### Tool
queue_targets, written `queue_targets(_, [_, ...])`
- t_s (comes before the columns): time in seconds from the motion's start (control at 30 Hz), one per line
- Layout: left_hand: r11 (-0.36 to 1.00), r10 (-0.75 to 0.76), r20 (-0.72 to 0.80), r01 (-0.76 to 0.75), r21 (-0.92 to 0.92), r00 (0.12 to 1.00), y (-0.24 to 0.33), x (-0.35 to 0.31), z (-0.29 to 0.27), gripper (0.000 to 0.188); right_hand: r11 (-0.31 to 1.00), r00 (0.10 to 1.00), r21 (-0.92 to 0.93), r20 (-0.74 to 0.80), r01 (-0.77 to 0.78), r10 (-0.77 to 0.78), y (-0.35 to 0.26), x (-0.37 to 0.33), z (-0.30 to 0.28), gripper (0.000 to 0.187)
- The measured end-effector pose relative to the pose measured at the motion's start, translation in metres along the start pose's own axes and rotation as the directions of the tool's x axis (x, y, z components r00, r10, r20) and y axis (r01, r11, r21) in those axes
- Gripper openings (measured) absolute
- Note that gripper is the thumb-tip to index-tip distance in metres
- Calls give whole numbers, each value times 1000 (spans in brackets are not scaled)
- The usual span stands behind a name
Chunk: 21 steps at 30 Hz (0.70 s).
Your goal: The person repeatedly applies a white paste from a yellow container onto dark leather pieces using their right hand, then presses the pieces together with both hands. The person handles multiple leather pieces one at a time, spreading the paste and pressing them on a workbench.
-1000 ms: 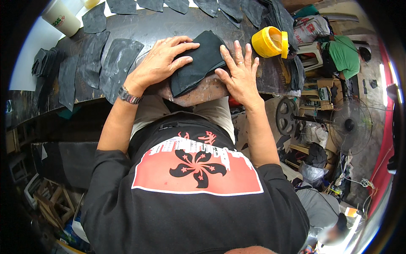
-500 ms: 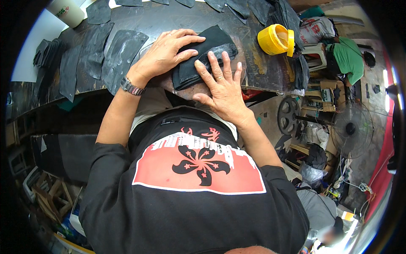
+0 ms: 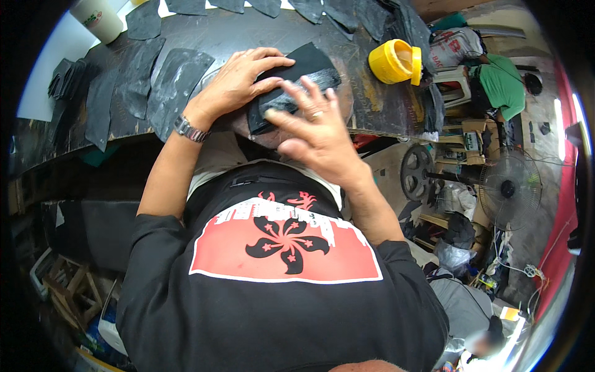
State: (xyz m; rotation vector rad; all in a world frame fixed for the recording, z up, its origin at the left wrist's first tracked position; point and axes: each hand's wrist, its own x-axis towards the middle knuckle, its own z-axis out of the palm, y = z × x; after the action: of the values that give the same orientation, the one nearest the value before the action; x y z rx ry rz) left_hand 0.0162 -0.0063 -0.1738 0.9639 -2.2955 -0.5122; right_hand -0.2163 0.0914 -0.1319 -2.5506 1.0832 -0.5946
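A stack of black leather-like pieces (image 3: 308,62) lies near the table's front edge, with a wet, whitish glossy streak across its top. Along its left edge rests my left hand (image 3: 248,77), fingers stretched out over the upper side and thumb laid on the top piece. Over the near right part of the stack is my right hand (image 3: 319,136), fingers spread and slightly smeared by motion. Nothing shows in its grasp, and I cannot tell whether its fingertips touch the top piece. A yellow tub (image 3: 385,63) with pale brown contents stands to the right.
Loose dark pieces (image 3: 180,80) lie on the dark table (image 3: 260,31), left and along the back. A small pile (image 3: 65,80) sits far left, a white container (image 3: 99,18) behind it. Right of the table are a fan (image 3: 509,189), shelves and a person in green (image 3: 503,87).
My right hand has lifted and drawn back toward me and slightly left, its fingers less flat on the stack. My left hand keeps its place on the stack. The whole view has shifted slightly.
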Motion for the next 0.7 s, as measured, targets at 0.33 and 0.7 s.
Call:
queue_targets(0.33, [988, -78, -119, 61, -138, 990, 6, -1, 2, 26, 619, 647, -190, -218, -762, 730, 111, -1, -110, 74])
queue_targets(0.7, [1000, -6, -186, 7, 4, 983, 8, -6, 2, 14, 429, 405, -209, 148, -879, 902, 151, 38, -131, 59])
